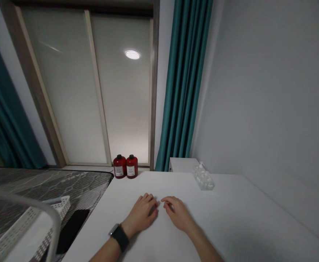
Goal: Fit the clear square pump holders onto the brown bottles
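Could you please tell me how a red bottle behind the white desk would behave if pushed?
The red bottle looks like stiff, glossy plastic, so it probably won't flex. Being fairly tall and narrow, it could tip if pushed high.

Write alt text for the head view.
The left hand, wearing a black smartwatch, and the right hand rest palm-down on a white table, fingertips nearly meeting. Two red bottles stand beyond its far edge; a clear plastic object sits on the table, a teal curtain behind.
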{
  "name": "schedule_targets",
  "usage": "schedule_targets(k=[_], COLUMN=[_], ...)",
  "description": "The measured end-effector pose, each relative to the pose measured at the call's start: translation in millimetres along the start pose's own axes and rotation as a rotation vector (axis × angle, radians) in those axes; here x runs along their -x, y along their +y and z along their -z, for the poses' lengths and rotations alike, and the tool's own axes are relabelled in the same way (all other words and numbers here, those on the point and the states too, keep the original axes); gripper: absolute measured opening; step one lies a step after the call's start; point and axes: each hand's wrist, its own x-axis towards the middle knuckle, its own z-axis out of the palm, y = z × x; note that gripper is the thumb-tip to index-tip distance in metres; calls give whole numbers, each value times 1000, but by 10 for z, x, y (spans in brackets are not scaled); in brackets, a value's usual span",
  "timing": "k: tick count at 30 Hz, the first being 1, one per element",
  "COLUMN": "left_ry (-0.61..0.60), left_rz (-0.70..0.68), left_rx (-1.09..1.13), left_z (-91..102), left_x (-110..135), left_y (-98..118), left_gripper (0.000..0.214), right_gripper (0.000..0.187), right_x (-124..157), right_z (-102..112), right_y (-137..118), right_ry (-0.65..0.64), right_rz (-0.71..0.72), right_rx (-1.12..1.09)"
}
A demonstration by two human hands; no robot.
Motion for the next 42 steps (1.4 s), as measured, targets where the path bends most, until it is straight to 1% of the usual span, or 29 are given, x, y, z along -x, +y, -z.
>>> schedule_targets(k=[10,24,30,36,42], left_ry=[-22,-20,-22,-45,-62], left_rz=[11,16,1,-14,1], left_rx=[-15,-26,-21,-1,-6], left_z=[33,13,-10,39,73], left_x=[4,-9,22,53,56], left_y=[32,40,8,1,29], left_gripper=[12,12,14,18,16], right_gripper=[30,30,31,30,29], right_x=[18,24,53,59,58], right_z=[0,-18,-10,17,0], right_y=[-23,4,-46,-106,-68], right_ry=[-22,-36,-48,-57,-50], right_rz=[-11,-2,-3,-2,17], right_rx=[23,30,71,96,92])
